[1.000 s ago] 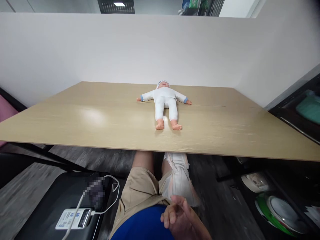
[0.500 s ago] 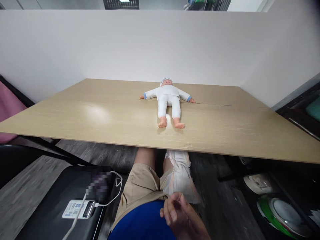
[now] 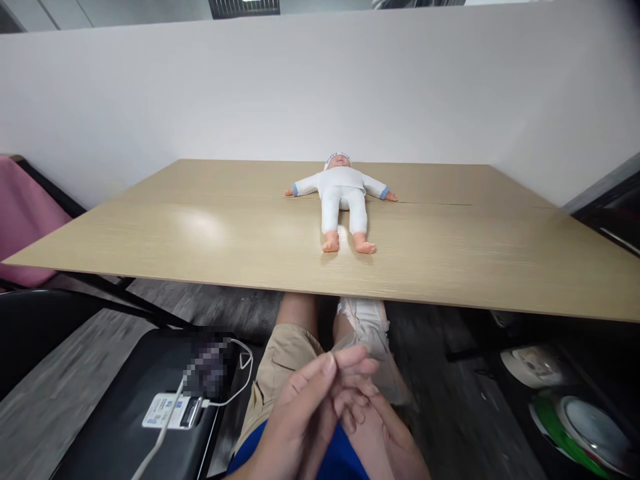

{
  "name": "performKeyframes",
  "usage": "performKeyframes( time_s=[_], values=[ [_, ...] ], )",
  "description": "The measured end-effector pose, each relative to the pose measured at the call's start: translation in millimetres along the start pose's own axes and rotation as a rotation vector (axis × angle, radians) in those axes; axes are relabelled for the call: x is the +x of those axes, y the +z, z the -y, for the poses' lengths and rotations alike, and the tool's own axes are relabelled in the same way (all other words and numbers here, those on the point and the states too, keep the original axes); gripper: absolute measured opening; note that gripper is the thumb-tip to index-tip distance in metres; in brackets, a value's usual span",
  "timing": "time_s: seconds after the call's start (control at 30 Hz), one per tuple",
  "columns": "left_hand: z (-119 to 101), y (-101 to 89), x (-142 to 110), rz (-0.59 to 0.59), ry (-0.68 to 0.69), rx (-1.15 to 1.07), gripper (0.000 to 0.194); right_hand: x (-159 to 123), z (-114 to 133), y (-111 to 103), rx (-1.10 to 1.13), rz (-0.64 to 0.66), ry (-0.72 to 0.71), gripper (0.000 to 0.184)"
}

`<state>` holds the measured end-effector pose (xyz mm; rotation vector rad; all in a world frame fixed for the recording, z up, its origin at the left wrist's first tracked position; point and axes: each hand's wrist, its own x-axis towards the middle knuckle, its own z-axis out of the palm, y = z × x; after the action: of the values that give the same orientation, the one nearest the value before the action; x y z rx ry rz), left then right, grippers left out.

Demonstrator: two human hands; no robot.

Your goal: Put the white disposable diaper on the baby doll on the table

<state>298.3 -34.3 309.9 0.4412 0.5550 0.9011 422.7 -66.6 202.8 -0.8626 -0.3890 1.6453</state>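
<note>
Both hands are close together above my lap. My left hand (image 3: 311, 399) has its fingers stretched out and its thumb lying along them, with no object visible in it. Against its fingers, my right hand (image 3: 373, 420) is loosely bent, fingers slightly apart, and I see nothing held there. A white diaper (image 3: 367, 323) lies over my right thigh, partly hidden by the hands. Farther off, a baby doll (image 3: 343, 190) in a white suit with blue cuffs lies on its back on the table (image 3: 240, 247), arms spread and feet towards me.
A black seat (image 3: 125, 413) at left carries a white power bank (image 3: 173, 411) with a cable. Pink cloth (image 3: 30, 213) hangs on a chair at far left. A white wall (image 3: 300, 93) rises behind the table. Round lidded containers (image 3: 580, 420) sit low at right.
My left hand has come into view and met the right one over my lap. The view has shifted slightly; the doll and diaper lie as before.
</note>
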Motion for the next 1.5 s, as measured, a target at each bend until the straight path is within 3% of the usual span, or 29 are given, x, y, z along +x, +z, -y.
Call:
performKeyframes(
  time_s=[0.13,0.4,0.63,0.73,0.83,0.97,1.03,1.13,1.23,1.33,1.5],
  values=[
    [-2.8,-13.3,2.5,-0.141,0.009,0.035,0.036,-6.6,0.1,-0.9,0.205,0.045,0.092,0.043],
    [16.8,-49.5,10.9,-0.258,0.047,0.22,0.052,1.0,-5.8,-15.3,0.196,0.125,0.131,0.044],
    [18.7,-60.7,16.3,-0.308,0.089,0.386,0.051,3.7,-6.6,-19.3,0.208,0.13,0.134,0.041],
    [15.3,-74.6,12.5,-0.341,0.098,0.519,0.053,4.5,-5.1,-19.6,0.199,0.114,0.129,0.041],
    [11.3,-106.5,-0.4,-0.369,0.099,0.735,0.057,7.5,-7.6,-24.0,0.181,0.112,0.113,0.044],
    [10.1,-180.1,-33.0,-0.503,0.068,0.977,0.06,14.1,-15.6,-31.5,0.147,0.08,0.103,0.049],
    [8.4,-225.6,-51.4,-0.603,0.047,0.997,0.064,16.8,-19.8,-34.8,0.127,0.077,0.116,0.052],
    [-2.6,-292.3,-71.5,-0.874,0.105,1.011,0.078,18.8,-25.8,-39.8,0.115,0.085,0.131,0.053],
    [-25.2,-342.2,-73.9,-1.067,0.182,1.116,0.088,20.7,-31.8,-43.9,0.108,0.09,0.145,0.05],
    [-50.2,-367.0,-60.6,-1.17,0.136,1.261,0.081,24.7,-37.0,-45.4,0.081,0.096,0.157,0.051],
    [-74.2,-374.0,-38.4,-1.164,0.094,1.299,0.056,30.0,-41.2,-41.8,-0.007,0.074,0.143,0.059]
  ],
)
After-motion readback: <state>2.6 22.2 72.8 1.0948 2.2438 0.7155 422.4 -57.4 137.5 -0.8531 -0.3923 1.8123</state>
